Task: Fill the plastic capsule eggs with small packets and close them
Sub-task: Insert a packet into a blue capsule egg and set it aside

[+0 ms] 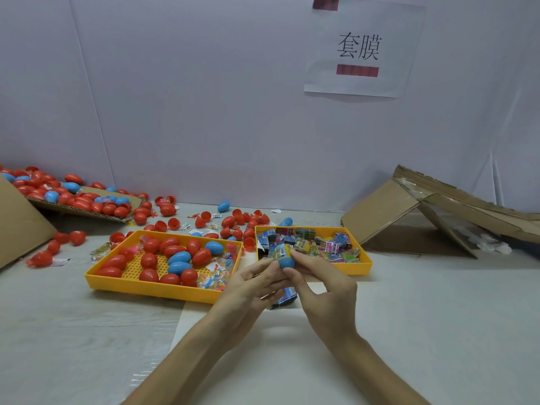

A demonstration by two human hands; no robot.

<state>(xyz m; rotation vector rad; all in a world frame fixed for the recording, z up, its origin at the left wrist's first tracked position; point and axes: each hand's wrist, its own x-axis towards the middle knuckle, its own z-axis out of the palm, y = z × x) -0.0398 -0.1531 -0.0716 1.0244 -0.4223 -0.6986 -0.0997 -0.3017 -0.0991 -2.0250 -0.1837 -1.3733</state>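
Observation:
A blue capsule egg half (pixel 285 262) sits between the fingertips of both hands in front of the two yellow trays. A small printed packet (pixel 281 250) sticks out of its top. My left hand (pixel 253 290) pinches the egg from the left and my right hand (pixel 323 283) pinches it from the right. A second blue printed piece (pixel 285 298) shows below, between my palms. The left yellow tray (pixel 152 285) holds several red and blue eggs and clear toy bags. The right yellow tray (pixel 363 263) holds several small printed packets (pixel 321 244).
Loose red egg halves (pixel 204 220) lie scattered behind the trays. A cardboard flap (pixel 87 207) at the far left carries a heap of red and blue eggs. A collapsed cardboard box (pixel 423 211) lies at the right. A white wall with a paper sign (pixel 359 48) stands behind.

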